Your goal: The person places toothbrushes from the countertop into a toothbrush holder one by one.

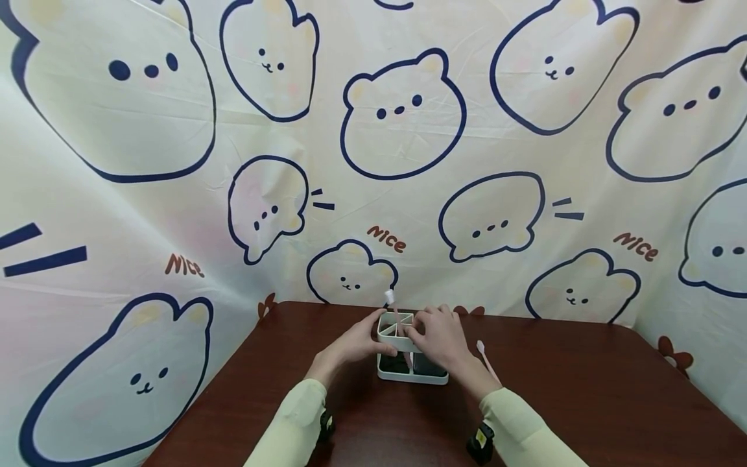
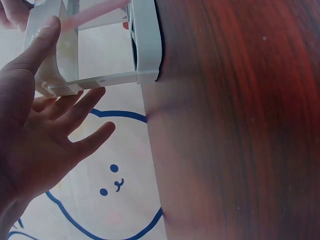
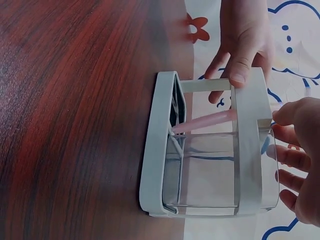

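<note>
While both hands bear on it, the white toothbrush holder stands upright on the dark wooden table, near the table's far edge at 12 o'clock from the person. The holder has a white top rim with dividers, clear walls and a white base.

The left hand meets the holder from 9 o'clock. In the right wrist view its thumb lies on the top rim and its fingers curl round the adjoining wall, so this hand grasps the holder. In the left wrist view the left hand's fingers spread beside the rim.

The right hand meets the holder from 3 o'clock. Its fingers are bent over the top rim and the clear wall; whether they clamp the holder or only rest on it cannot be told.

A pink toothbrush stands tilted in a rear compartment, its white head rising above the rim at 12 o'clock. Its pink handle leans across that compartment.

A second toothbrush lies flat on the table at 3 o'clock of the holder, just beside the right wrist.

A cloth backdrop printed with bear outlines hangs behind the table.
</note>
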The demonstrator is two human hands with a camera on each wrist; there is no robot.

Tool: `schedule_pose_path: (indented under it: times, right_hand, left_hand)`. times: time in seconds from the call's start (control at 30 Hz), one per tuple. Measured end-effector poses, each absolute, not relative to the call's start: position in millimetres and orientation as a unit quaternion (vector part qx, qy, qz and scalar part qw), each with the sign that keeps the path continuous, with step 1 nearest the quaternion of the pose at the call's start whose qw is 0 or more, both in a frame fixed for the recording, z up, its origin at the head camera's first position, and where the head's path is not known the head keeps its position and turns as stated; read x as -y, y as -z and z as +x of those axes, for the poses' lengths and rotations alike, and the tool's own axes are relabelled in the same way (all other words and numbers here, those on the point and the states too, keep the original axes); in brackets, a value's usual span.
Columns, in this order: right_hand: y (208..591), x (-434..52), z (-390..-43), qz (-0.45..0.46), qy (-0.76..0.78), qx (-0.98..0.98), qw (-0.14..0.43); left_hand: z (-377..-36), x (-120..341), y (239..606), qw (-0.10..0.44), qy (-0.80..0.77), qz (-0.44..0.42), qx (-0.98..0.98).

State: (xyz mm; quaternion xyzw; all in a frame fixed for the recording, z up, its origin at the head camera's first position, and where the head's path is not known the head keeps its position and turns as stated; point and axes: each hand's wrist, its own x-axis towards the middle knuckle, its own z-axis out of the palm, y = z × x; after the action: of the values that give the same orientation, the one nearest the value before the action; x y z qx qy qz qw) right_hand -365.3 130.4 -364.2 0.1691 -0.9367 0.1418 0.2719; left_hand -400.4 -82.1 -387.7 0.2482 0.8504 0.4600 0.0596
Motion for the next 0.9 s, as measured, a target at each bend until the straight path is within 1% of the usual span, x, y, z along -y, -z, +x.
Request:
schedule_pose_path:
  times: [0.33,0.7,0.9]
  right_hand:
    - [359.0,-140.2,-359.9,0.165,-0.160,0.933,0.275]
    - [358.0,-169.0,-354.6,0.151,-0.197,0.927,0.282]
    - [358.1,-183.3,-352.4,0.149,-0.217,0.926,0.271]
  left_hand:
    - [-398.8,80.5,387.9,0.055,-0.462,0.243,-0.851]
    - [-399.0,81.4,389.1,0.048,-0.454,0.234,-0.858]
    - [-399.0,81.3,389.4,0.050,-0.458,0.231,-0.857]
